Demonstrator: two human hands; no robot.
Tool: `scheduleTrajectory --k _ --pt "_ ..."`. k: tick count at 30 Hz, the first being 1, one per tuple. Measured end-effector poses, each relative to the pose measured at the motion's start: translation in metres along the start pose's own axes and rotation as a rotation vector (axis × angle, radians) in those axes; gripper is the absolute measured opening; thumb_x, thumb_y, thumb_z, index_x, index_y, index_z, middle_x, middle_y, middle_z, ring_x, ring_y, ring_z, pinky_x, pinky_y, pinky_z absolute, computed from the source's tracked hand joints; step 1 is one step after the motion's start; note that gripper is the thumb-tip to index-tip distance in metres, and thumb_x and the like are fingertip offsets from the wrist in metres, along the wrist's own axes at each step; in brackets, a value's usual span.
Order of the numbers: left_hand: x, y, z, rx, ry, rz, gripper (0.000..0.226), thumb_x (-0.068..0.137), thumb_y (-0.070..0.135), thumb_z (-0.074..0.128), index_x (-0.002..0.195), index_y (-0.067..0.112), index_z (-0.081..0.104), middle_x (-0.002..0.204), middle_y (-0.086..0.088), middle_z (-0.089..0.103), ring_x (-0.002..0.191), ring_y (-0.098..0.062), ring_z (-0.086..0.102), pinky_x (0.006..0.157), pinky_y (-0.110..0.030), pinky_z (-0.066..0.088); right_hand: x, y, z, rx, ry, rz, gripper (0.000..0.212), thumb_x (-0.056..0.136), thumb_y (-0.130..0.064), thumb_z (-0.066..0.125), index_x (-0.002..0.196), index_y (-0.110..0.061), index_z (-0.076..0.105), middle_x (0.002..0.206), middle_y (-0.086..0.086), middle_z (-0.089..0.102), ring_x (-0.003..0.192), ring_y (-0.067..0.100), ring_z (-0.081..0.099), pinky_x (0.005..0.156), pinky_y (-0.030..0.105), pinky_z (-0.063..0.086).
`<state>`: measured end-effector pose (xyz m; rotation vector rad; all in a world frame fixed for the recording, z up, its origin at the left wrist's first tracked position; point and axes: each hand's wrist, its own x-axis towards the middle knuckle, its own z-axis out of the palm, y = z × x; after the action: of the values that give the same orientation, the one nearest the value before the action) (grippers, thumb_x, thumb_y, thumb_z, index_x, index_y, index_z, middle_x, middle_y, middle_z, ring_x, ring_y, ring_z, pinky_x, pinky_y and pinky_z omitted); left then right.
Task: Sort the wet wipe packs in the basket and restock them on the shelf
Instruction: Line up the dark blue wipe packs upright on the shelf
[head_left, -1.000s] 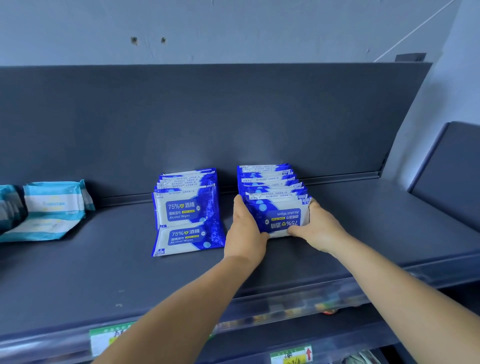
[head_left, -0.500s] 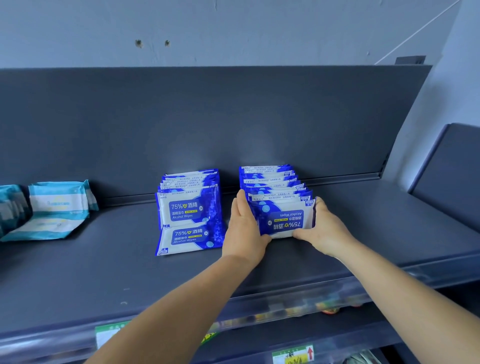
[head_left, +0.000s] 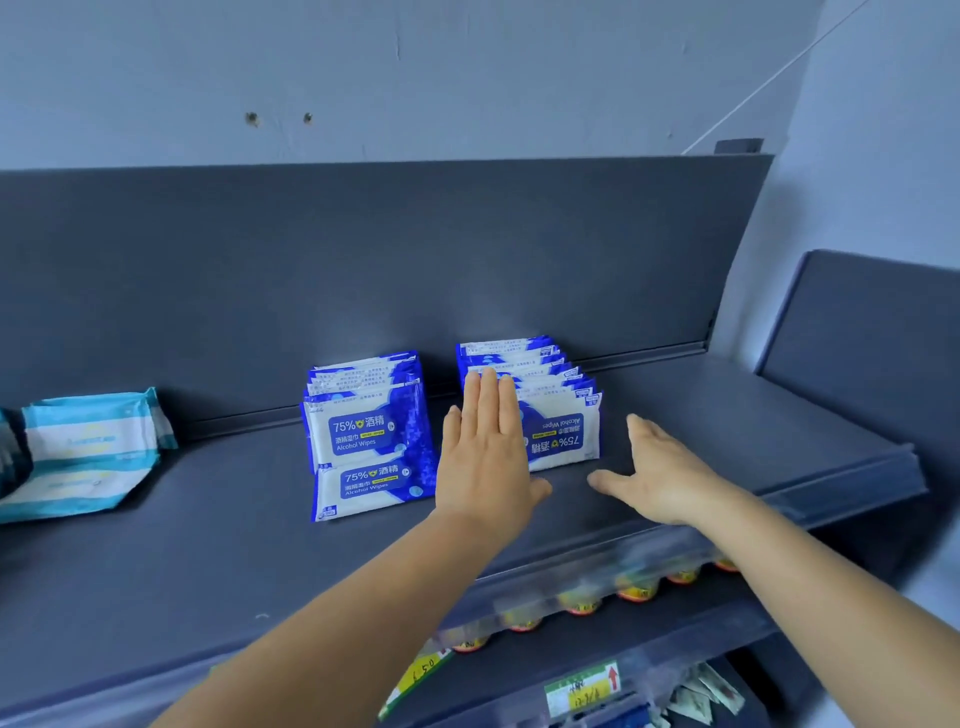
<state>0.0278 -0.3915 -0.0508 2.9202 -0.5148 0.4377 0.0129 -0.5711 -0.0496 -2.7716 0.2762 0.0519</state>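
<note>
Two rows of blue-and-white wet wipe packs stood on a dark grey shelf (head_left: 727, 415), each pack's long side running left to right. The left row (head_left: 366, 415) showed "75%" with Chinese characters and "Alcohol Wipes" the right way up on its two front packs; the frontmost of these (head_left: 371, 488) lay tipped forward and nearly flat, while those behind it stood leaning back. About seven packs could be made out there, though the rear ones overlapped too tightly for a sure count. The right row (head_left: 540, 395), just beside the first with a gap between them, carried the same label upside down on its front pack (head_left: 563, 439); roughly eight top edges showed, printed in small text too fine to read.

The left hand (head_left: 485, 447) was flat, its fingers straight and together, in front of the left part of the right row and holding nothing; whether the palm touched the packs could not be told. The right hand (head_left: 657, 475) hovered low over the shelf in front of that row, its fingers spread and relaxed, empty.

At the far left lay two teal-and-white packs (head_left: 88, 452), one leaning on the other, their lettering blurred. Below the shelf edge, a green-and-yellow price tag (head_left: 423, 675) read "6.50"; a second tag (head_left: 584, 686) bore a red arrow. A row of red-and-yellow items (head_left: 582, 605) lined the shelf beneath.
</note>
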Motion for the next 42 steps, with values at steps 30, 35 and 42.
scheduleTrajectory --k 30,35,42 --pt "-0.385 0.217 0.061 -0.182 -0.631 1.232 0.071 0.095 0.036 0.051 0.15 0.011 0.014 0.156 -0.005 0.017 0.144 -0.024 0.016 0.114 -0.035 0.02 -0.532 0.127 0.178 0.062 0.077 0.963 0.08 0.092 -0.051 0.052 0.152 -0.013 0.014 0.158 0.005 0.019 0.144 0.023 0.019 0.117 0.039 0.018" --pt "-0.469 0.286 0.09 -0.195 -0.727 1.289 0.077 0.094 0.037 0.053 0.153 0.014 0.008 0.159 -0.003 0.014 0.146 -0.022 0.013 0.118 -0.037 0.016 -0.614 0.186 0.21 0.163 0.061 1.104 0.083 0.09 -0.049 0.055 0.152 -0.013 0.013 0.158 0.005 0.019 0.144 0.024 0.021 0.117 0.041 0.022" --pt "-0.554 0.368 0.155 -0.083 -0.884 1.355 0.075 0.097 0.034 0.05 0.153 0.013 0.005 0.16 -0.006 0.011 0.145 -0.025 0.016 0.117 -0.04 0.021 -0.692 0.279 0.26 0.318 -0.06 1.224 0.075 0.088 -0.039 0.06 0.147 -0.01 0.024 0.15 0.008 0.034 0.135 0.026 0.037 0.109 0.038 0.033"
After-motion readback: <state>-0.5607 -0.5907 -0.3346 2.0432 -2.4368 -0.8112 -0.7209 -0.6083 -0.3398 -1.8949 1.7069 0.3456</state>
